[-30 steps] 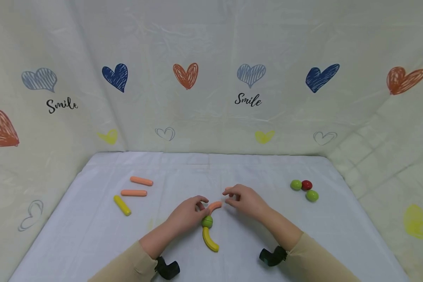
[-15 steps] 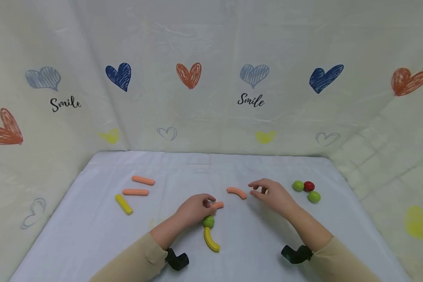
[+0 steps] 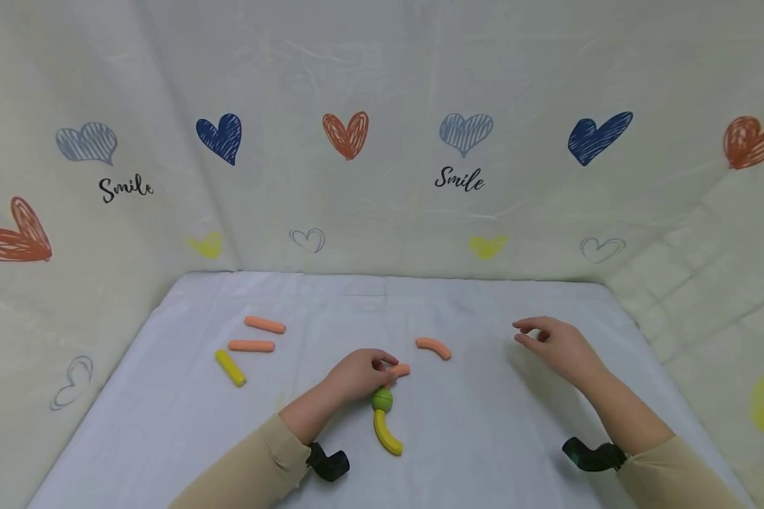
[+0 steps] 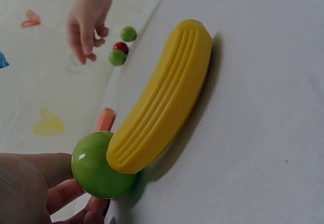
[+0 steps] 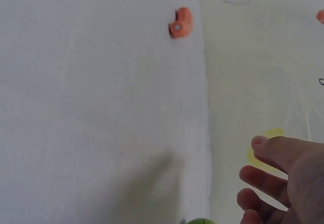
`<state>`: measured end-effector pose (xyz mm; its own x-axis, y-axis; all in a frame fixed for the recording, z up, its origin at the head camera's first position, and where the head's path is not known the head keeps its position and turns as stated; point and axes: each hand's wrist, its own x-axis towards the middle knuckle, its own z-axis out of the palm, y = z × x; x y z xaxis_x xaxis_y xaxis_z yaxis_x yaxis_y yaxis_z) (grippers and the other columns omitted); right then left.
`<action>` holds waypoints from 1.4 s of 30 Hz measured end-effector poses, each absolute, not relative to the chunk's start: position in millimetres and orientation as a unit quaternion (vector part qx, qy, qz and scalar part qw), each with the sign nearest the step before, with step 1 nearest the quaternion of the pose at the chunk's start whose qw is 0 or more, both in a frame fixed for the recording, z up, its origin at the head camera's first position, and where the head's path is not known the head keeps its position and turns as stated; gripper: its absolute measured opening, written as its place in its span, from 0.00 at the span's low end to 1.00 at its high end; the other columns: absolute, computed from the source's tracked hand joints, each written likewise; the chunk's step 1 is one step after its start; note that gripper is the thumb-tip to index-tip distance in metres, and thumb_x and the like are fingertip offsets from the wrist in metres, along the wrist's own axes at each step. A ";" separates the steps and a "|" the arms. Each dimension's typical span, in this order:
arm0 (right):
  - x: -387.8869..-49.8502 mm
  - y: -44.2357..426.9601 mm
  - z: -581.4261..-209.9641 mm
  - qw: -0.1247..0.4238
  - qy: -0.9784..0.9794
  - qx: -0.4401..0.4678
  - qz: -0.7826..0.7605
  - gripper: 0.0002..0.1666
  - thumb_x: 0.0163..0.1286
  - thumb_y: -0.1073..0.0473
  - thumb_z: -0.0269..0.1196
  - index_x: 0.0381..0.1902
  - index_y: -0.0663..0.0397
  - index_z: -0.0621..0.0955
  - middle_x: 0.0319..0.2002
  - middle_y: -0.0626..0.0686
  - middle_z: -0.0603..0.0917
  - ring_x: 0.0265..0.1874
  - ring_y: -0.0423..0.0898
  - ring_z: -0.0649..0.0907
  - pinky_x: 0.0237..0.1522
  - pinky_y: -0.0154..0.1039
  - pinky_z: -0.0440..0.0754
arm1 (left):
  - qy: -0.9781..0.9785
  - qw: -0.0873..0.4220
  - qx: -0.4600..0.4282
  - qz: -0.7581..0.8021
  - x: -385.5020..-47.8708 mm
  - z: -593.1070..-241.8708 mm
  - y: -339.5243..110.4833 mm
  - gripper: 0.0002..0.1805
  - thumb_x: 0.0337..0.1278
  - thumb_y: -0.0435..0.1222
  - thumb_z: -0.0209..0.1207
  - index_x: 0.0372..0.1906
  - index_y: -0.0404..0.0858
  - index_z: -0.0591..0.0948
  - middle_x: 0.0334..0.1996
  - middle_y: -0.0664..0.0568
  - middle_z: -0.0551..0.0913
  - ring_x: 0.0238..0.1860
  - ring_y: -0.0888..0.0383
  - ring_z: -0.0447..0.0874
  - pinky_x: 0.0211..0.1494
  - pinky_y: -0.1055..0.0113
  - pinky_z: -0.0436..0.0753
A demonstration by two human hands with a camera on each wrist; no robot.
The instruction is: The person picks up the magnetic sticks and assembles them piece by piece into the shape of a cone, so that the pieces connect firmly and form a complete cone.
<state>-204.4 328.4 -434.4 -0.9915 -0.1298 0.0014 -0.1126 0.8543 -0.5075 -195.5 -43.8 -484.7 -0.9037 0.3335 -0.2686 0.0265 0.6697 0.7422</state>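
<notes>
My left hand [image 3: 358, 375] pinches a curved orange piece [image 3: 402, 369], its left part hidden behind the fingers. Just below these fingers lies a green ball [image 3: 383, 400], touching the upper end of a yellow banana-shaped piece [image 3: 388, 433]. The left wrist view shows the banana piece [image 4: 164, 100] against the green ball [image 4: 96, 165], with the hand [image 4: 25, 188] behind. Over the table's right side my right hand [image 3: 569, 357] hovers with relaxed fingers and nothing in them. It hides the round pieces in the head view; the left wrist view shows two green balls [image 4: 128, 34] and a red one [image 4: 120, 47].
Another curved orange piece [image 3: 433, 348] rests right of the left hand. On the left lie two straight orange sticks [image 3: 264, 324] [image 3: 251, 346] and a yellow stick [image 3: 230, 367]. Behind the white table [image 3: 331, 304] hangs a cloth [image 3: 395, 212] printed with hearts.
My right hand has moved away rightward from beside the second curved orange piece, uncovering it, and now covers the round pieces. The left hand has stayed by the green ball, shifting slightly over its orange piece.
</notes>
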 end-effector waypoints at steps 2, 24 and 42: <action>-204.7 337.1 -433.5 0.019 0.964 -0.058 -0.259 0.21 0.70 0.51 0.64 0.57 0.53 0.83 0.41 0.52 0.83 0.35 0.48 0.76 0.30 0.41 0.74 | 0.893 0.195 0.101 0.393 -195.5 -484.5 -44.1 0.14 0.61 0.45 0.64 0.50 0.50 0.86 0.33 0.58 0.80 0.33 0.58 0.76 0.37 0.62 0.75; -230.0 386.3 -437.8 0.034 0.981 -0.166 -0.093 0.22 0.64 0.59 0.69 0.56 0.56 0.83 0.52 0.59 0.82 0.39 0.50 0.76 0.43 0.52 0.76 | 0.885 0.202 0.098 0.408 -197.1 -485.7 -45.3 0.14 0.58 0.42 0.65 0.50 0.50 0.86 0.35 0.58 0.80 0.36 0.57 0.76 0.40 0.61 0.76; -240.8 383.8 -448.3 0.046 0.982 -0.181 -0.023 0.22 0.60 0.65 0.70 0.54 0.54 0.85 0.51 0.57 0.84 0.44 0.56 0.79 0.42 0.53 0.79 | 0.885 0.206 0.096 0.407 -196.9 -485.1 -45.0 0.13 0.60 0.44 0.64 0.50 0.50 0.86 0.34 0.58 0.80 0.34 0.58 0.76 0.39 0.62 0.75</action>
<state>-240.8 383.8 -448.3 -0.9302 -0.3578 -0.0818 -0.3535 0.9334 -0.0625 -196.9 -45.0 -485.1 -0.8968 0.3377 -0.2860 0.0028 0.6506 0.7594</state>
